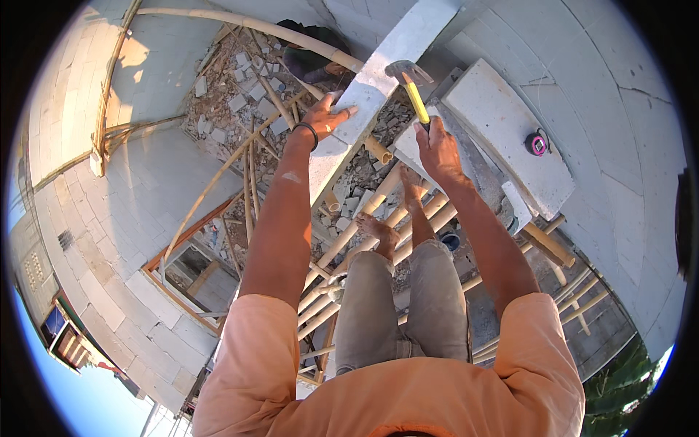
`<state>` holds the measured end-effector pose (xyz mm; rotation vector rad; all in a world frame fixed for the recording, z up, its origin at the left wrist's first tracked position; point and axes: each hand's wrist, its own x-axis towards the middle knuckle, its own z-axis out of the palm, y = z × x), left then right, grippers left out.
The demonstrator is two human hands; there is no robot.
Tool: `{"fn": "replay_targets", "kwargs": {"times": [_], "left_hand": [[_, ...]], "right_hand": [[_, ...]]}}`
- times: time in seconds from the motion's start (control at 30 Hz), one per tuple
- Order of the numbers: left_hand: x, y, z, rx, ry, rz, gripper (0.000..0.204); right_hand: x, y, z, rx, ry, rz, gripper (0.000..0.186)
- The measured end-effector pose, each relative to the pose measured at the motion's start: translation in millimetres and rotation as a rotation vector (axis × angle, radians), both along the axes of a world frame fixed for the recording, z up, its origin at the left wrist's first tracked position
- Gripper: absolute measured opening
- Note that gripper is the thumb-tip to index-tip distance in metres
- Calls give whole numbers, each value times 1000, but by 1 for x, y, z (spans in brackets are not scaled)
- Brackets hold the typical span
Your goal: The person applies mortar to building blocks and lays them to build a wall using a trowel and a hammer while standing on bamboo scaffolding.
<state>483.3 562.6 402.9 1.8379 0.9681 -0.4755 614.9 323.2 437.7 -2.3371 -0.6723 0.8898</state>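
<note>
My right hand (440, 153) is closed round the black grip of a claw hammer (416, 98) with a yellow handle. The hammer's grey head is raised close to the right edge of a long row of white blocks (389, 58) topping a narrow wall. On the left side of that row rests my left hand (320, 120), fingers spread over the block, with a dark band at the wrist. Below, my bare feet stand on bamboo poles (386, 191).
A pale block slab (502, 127) bears a round pink and black tape measure (537, 143) on the right. Broken block rubble (244, 87) covers the ground below. Another person in dark clothing (309, 62) crouches beyond the wall, partly behind a bamboo pole. A small bucket (450, 241) sits near my feet.
</note>
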Motion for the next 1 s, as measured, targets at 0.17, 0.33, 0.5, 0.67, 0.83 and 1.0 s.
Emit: {"fn": "replay_targets", "kwargs": {"times": [0.17,0.33,0.5,0.67,0.83,1.0], "left_hand": [[-58,1,-9,24,59,-61,87],[-63,-7,-19,16,11,-14,82],[-60,-8,-32,29,34,46,85],[-60,-13,-6,6,-6,137,89],[-69,-10,-27,53,-35,94,92],[-66,-2,-35,17,-3,52,94]], "right_hand": [[-50,-7,6,142,45,4,31],[-77,6,2,168,-11,7,30],[-77,10,-18,54,-80,96,30],[-83,6,-6,25,-90,127,29],[-88,14,-10,-64,-142,241,29],[-85,12,-11,-131,-141,247,32]]}}
